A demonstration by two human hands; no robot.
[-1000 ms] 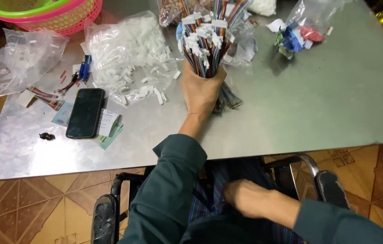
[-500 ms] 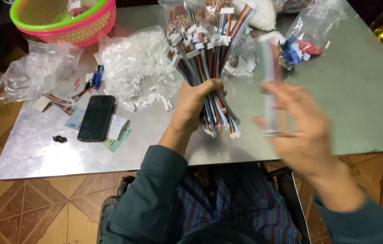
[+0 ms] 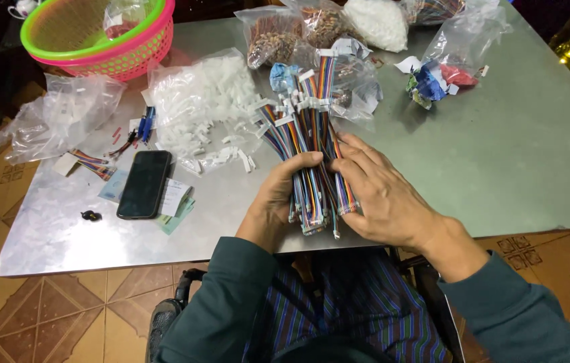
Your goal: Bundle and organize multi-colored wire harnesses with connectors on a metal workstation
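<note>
My left hand [image 3: 278, 196] grips a thick bundle of rainbow ribbon cables [image 3: 306, 134] with white connectors at the far ends, held over the near edge of the metal table [image 3: 513, 154]. My right hand [image 3: 379, 195] presses against the bundle's right side, fingers wrapped over the cables beside the left fingers. The bundle's lower ends stick out just below both hands.
A clear bag of white plastic connectors [image 3: 201, 101] lies left of the bundle. A black phone [image 3: 144, 183] rests on papers. A pink and green basket [image 3: 100, 33] stands far left. Several bags [image 3: 446, 64] of parts sit at the back. An empty clear bag [image 3: 50, 114] lies left.
My right hand rose from my lap with a ribbon cable, then came onto the bundle. My left hand pulled the bundle nearer to the table's front edge.
</note>
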